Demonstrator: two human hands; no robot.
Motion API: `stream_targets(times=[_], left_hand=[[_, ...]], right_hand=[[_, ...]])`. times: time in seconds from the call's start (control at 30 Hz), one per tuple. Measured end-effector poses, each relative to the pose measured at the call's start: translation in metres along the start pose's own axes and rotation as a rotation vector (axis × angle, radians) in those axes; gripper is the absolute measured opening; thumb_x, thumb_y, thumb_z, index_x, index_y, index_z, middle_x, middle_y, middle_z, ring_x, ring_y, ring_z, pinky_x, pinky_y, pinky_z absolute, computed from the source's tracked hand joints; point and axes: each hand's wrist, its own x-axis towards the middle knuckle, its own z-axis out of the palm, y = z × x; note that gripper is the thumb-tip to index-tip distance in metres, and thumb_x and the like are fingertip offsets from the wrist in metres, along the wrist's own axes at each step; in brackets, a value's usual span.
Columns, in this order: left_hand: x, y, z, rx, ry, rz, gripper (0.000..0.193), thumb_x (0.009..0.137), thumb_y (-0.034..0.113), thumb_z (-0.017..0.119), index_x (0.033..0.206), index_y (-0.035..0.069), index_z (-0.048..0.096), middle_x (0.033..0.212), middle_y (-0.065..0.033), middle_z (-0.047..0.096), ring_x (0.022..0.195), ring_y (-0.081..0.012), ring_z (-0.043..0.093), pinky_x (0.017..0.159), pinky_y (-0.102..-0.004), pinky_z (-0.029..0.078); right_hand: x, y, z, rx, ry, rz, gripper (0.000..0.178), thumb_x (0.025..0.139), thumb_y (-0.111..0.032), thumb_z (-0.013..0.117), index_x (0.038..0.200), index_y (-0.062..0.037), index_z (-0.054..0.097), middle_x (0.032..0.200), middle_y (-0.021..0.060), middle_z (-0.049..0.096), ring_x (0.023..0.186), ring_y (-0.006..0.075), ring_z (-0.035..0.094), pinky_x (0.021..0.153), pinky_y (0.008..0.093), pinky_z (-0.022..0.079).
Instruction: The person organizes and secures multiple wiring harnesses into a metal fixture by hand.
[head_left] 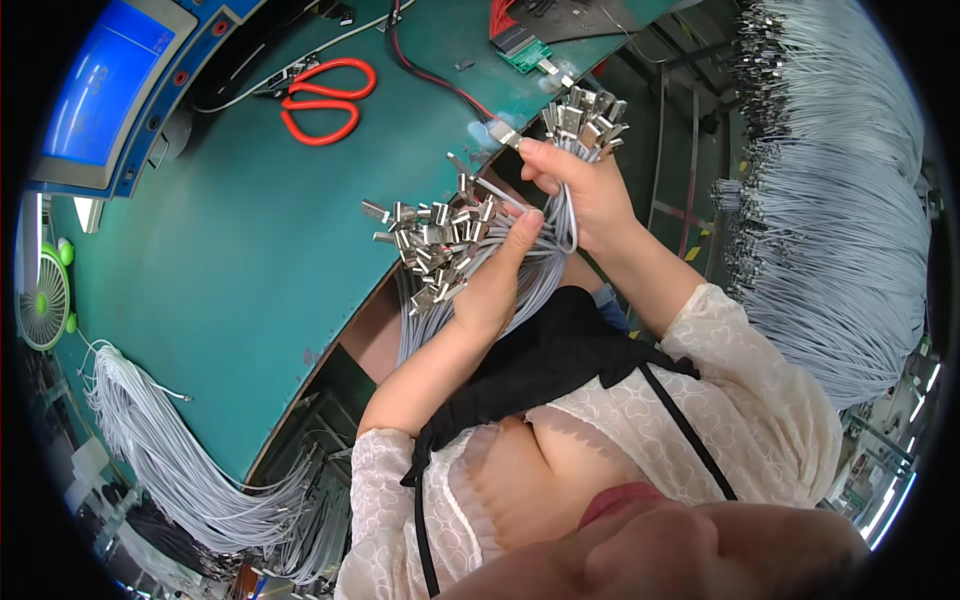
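Spanning most of the view, the green desk (230, 250) carries everything I work over. To my right, a large rack of grey cables (840, 230) hangs in dense rows, metal connectors at the top ends. A second sheaf of grey cables (160, 450) drapes over the desk's near-left edge. A blue screen (100, 80) sits at the far left corner, with orange-handled scissors (325, 100) lying flat on the desk just beside it. A small green circuit board (525, 48) rests at the far edge, red and black leads running from it.

My left hand (495, 280) is closed around a bundle of grey cables (440, 245), its metal connector ends fanning out leftward above the desk edge. My right hand (580, 190) grips a smaller cluster of connectors (585, 115) and pinches a single connector (503, 133) between thumb and forefinger.
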Motion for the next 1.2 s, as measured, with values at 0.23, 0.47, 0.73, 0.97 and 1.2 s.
stream_targets(times=[0.23,0.47,0.73,0.97,1.2], left_hand=[[-0.001,0.003,-0.002,0.096,0.013,-0.036,0.013,0.077,0.011,0.063,0.084,0.005,0.053,0.079,-0.0018,0.054,0.071,-0.0082,0.05,0.065,-0.0212,0.041],[0.004,0.013,-0.006,0.205,-0.036,-0.153,0.014,0.072,0.0,0.064,0.078,0.003,0.051,0.075,-0.0021,0.053,0.069,-0.0093,0.051,0.065,-0.0221,0.042],[0.005,-0.003,-0.009,0.232,-0.17,-0.052,0.014,0.073,0.001,0.061,0.081,0.004,0.049,0.075,-0.002,0.052,0.072,-0.0092,0.051,0.067,-0.0221,0.041],[0.003,0.0,-0.013,0.488,-0.17,0.027,0.019,0.074,0.0,0.061,0.086,0.004,0.047,0.082,-0.0026,0.051,0.077,-0.0096,0.05,0.071,-0.0226,0.041],[0.002,-0.005,-0.014,0.27,-0.092,-0.045,0.016,0.082,0.016,0.055,0.092,0.004,0.052,0.087,-0.0032,0.053,0.08,-0.0108,0.05,0.073,-0.0235,0.04]], right_hand=[[-0.003,-0.001,0.003,0.012,-0.002,-0.028,0.011,0.072,-0.011,0.064,0.078,-0.0041,0.057,0.068,0.0014,0.056,0.058,0.0063,0.05,0.049,0.0187,0.037],[0.003,0.002,0.012,0.025,0.02,-0.032,0.012,0.073,-0.012,0.062,0.079,-0.0025,0.056,0.06,0.0023,0.053,0.048,0.0051,0.043,0.041,0.0181,0.035],[-0.003,-0.002,0.006,-0.074,-0.21,0.113,0.011,0.076,-0.012,0.059,0.076,-0.0014,0.056,0.059,0.0036,0.053,0.048,0.0065,0.045,0.04,0.0191,0.033],[-0.004,-0.005,0.003,-0.058,-0.058,0.045,0.007,0.074,-0.008,0.059,0.072,-0.0024,0.055,0.058,0.0028,0.053,0.046,0.0053,0.043,0.041,0.0183,0.033],[0.002,-0.002,-0.002,0.02,-0.105,0.045,0.007,0.072,-0.009,0.062,0.073,-0.0044,0.057,0.061,0.001,0.054,0.048,0.0041,0.042,0.044,0.0172,0.032]])
